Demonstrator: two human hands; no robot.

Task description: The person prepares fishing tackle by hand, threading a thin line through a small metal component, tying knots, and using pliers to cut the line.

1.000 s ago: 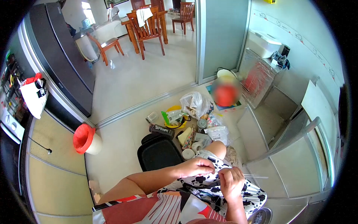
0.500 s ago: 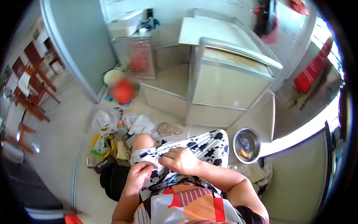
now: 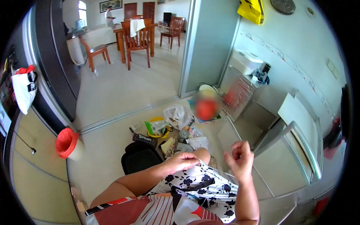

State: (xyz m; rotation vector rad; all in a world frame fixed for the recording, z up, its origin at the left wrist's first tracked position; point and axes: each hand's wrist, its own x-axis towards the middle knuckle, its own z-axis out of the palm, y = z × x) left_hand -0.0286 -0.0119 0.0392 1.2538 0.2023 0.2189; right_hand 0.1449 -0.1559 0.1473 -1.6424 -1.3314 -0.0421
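A white cloth with black flowers (image 3: 187, 182) lies across my lap, below a bare knee (image 3: 202, 154). My left hand (image 3: 182, 162) is closed in a pinch at the cloth's upper edge, where the fabric rises to a peak at the fingertips. To the right, my right hand (image 3: 241, 159) is raised above the cloth with its fingers curled and thumb bent in. Whatever it may hold is too small to make out. A thin pale line runs along the cloth between the hands; I cannot tell whether it is thread or the fabric's edge.
Beyond my knee lie a white plastic bag (image 3: 178, 115), a dark bottle (image 3: 145, 140), a can (image 3: 183, 134) and a black seat-like object (image 3: 139, 159). A red-lined bin (image 3: 69, 144) stands left, a cabinet (image 3: 285, 161) right. A person (image 3: 109, 17) stands in the far room.
The view has swung left toward the doorway and far room. My right hand has come off the cloth, up and away from my left hand; the left stays pinched at the cloth.
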